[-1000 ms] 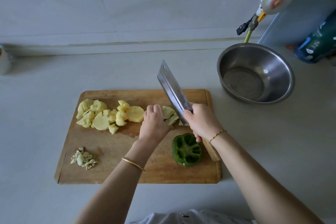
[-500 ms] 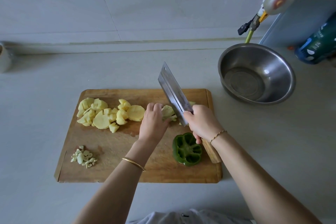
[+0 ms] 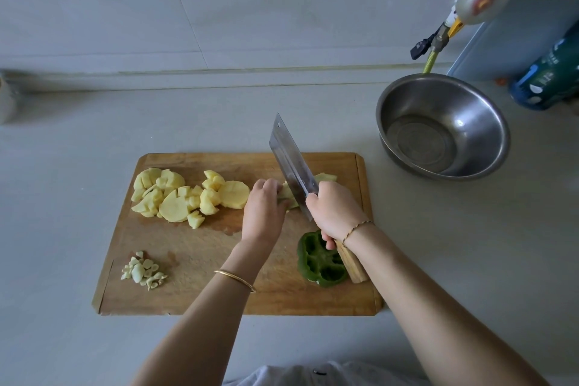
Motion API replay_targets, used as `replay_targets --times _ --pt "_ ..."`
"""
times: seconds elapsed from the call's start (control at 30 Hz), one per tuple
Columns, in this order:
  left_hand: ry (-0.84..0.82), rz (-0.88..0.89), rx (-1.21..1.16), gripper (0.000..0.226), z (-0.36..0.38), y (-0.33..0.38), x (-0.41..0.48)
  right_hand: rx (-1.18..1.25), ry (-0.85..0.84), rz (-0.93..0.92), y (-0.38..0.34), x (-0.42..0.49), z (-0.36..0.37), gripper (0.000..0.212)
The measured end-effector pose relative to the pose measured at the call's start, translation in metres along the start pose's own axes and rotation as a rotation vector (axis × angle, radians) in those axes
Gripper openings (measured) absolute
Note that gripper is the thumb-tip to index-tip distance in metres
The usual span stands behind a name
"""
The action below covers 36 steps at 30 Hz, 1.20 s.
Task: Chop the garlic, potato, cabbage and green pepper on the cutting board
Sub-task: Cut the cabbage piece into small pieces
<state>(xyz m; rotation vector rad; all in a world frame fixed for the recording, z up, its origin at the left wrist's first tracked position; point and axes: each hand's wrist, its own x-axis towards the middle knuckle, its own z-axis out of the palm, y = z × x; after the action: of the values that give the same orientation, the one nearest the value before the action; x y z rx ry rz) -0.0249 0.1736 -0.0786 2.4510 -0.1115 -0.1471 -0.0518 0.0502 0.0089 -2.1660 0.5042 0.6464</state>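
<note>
A wooden cutting board (image 3: 194, 238) lies on the grey counter. Chopped potato pieces (image 3: 185, 194) are piled at its back left, and chopped garlic (image 3: 142, 271) sits at its front left. A green pepper half (image 3: 319, 260), cut side up, rests at the front right. My left hand (image 3: 264, 210) presses down on pale cabbage (image 3: 289, 196) at the board's middle back. My right hand (image 3: 336, 210) grips the wooden handle of a cleaver (image 3: 291, 163), whose blade stands on the cabbage right beside my left fingers. More cabbage (image 3: 327, 178) shows behind the blade.
An empty steel bowl (image 3: 441, 125) stands on the counter to the back right of the board. Behind it are a green bottle (image 3: 548, 78) and a gas valve with a yellow hose (image 3: 438, 41). A pale cup (image 3: 6, 100) sits at the far left edge.
The cleaver's blade has shifted slightly left along the cabbage, and my left hand has edged left with it. Potato, garlic and pepper have stayed put.
</note>
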Motion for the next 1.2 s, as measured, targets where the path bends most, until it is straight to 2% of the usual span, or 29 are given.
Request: replay_targets --times 0.2,0.37,0.53,0.63,0.7,0.83,0.93,1.07,1.2 --pt "0.029 -0.005 -0.072 0.011 0.001 -0.002 -0.001 -0.138 0.004 0.052 -0.012 0.011 0.010 0.027" --pt "0.048 -0.008 -0.071 0.009 0.003 -0.003 -0.003 -0.194 0.110 -0.056 -0.002 0.017 0.030 0.028" --pt "0.036 0.016 -0.072 0.014 0.001 -0.002 -0.002 -0.046 0.075 0.025 0.004 0.028 0.023 0.032" --pt "0.010 -0.009 -0.070 0.020 0.000 -0.003 -0.002 0.064 0.032 -0.022 0.013 0.029 0.015 0.019" --pt "-0.013 -0.008 -0.062 0.026 -0.002 -0.004 -0.002 0.166 0.046 -0.068 0.017 0.026 0.000 0.021" --pt "0.022 0.045 0.091 0.035 -0.010 -0.003 -0.001 0.292 0.115 -0.152 0.018 0.013 -0.040 0.018" --pt "0.064 0.148 0.165 0.042 -0.014 0.009 0.004 0.278 0.165 -0.178 0.027 0.005 -0.057 0.020" --pt "-0.159 0.325 0.284 0.057 -0.007 0.033 0.012 0.282 0.223 -0.151 0.042 -0.001 -0.061 0.024" --pt "-0.221 0.434 0.430 0.056 0.002 0.042 0.013 0.301 0.240 -0.126 0.052 -0.002 -0.059 0.023"
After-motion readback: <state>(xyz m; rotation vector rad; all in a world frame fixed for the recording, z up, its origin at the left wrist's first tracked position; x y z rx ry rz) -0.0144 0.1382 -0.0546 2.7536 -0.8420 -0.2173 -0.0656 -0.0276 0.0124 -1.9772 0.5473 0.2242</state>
